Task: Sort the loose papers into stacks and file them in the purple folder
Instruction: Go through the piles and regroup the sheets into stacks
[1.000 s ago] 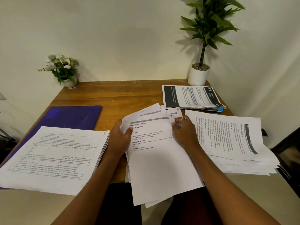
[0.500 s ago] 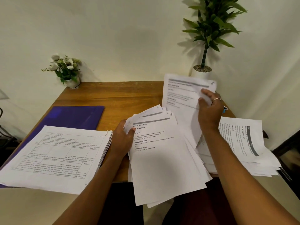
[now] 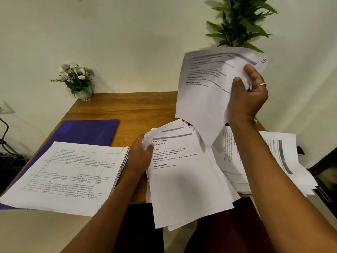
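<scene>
Nearest us, our left hand (image 3: pixel 140 156) grips the left edge of a fanned bundle of papers (image 3: pixel 184 179). Its long axis runs away from us, and its near end overhangs the table (image 3: pixel 136 110). Farther left, the purple folder (image 3: pixel 87 132) lies flat, partly under a printed stack (image 3: pixel 63 172). Beyond, our right hand (image 3: pixel 246 95) pinches one sheet (image 3: pixel 204 99) upright, heading uppermost.

Purple folder (image 3: pixel 87 132): near part buried under the gridded stack (image 3: pixel 69 172); only the far end and a sliver at the left edge show.
Lifted sheet (image 3: pixel 206 99) in my right hand (image 3: pixel 248 95): print blurred, unreadable. It covers the pot of the plant (image 3: pixel 240 24) and the far right corner of the table (image 3: pixel 136 110).
Plant top cut by the upper edge.
Left hand (image 3: pixel 140 156): fingers hidden beneath the middle sheaf (image 3: pixel 182 179), thumb alone visible.
Right stack (image 3: pixel 284 157): partly behind my right forearm (image 3: pixel 269 170); print too small to read. Grid text likewise illegible.
</scene>
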A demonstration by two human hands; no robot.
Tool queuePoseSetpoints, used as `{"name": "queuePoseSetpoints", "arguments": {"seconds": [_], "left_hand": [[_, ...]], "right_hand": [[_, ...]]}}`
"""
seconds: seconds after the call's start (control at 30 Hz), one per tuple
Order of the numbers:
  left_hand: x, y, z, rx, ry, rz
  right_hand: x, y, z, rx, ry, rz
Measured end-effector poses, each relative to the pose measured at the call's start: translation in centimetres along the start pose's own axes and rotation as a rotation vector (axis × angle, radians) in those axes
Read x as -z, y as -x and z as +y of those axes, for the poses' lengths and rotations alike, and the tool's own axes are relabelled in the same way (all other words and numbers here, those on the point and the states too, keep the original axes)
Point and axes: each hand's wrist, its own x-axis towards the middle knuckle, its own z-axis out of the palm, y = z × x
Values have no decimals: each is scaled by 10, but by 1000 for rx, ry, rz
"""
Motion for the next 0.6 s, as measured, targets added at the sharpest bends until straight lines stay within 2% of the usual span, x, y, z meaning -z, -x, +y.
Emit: {"name": "queuePoseSetpoints", "arguments": {"seconds": [0.27,0.43,0.5,0.6], "left_hand": [[1,0,1,-5,18,-1],[1,0,-3,-5,29,-21],[3,3,-5,-26,52,-26],[7,5,-5,-79,58,-41]], "right_hand": [[4,-9,1,-136,-180,80],[9,-15,7,-190,-237,51],[11,-9,19,-248,-170,-31],[18,12,44,-332,49,-307]]}}
